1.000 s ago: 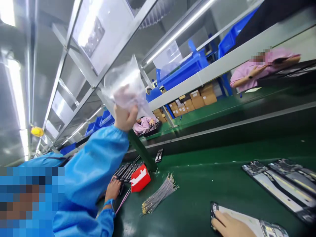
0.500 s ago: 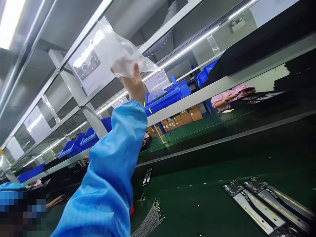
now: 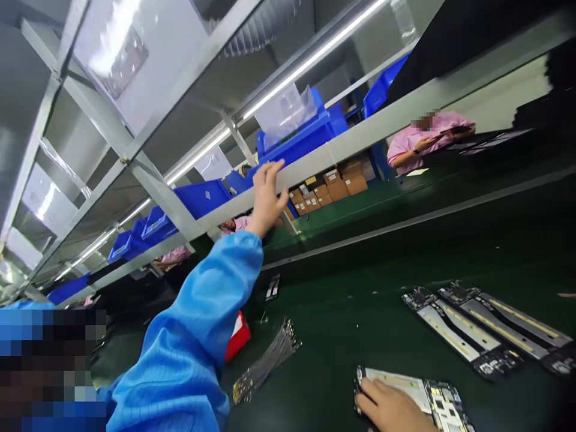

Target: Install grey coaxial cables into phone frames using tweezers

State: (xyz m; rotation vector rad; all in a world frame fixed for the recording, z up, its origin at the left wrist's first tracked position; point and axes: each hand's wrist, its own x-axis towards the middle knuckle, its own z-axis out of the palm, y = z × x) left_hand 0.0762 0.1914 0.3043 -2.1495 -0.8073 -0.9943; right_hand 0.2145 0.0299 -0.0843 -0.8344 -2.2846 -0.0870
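Note:
My left hand is raised at the shelf rail with its fingers apart and nothing in it. Just above it, a clear plastic bag sticks up out of a blue bin on the shelf. Low in the view, my right hand has its fingers over the near end of an opened phone with bare circuit board. Two more opened phones, one beside the other, lie to the right. A bundle of thin grey cables lies left of my right hand.
A red object lies beside my blue left sleeve. A small dark and white part is farther back on the green bench. Metal shelf rails cross overhead. A person in pink sits opposite; another person in blue is at left.
My left hand has let go of the plastic bag and come down. The bag now stands up in the blue bin. My right hand and the opened phone under it have come into view.

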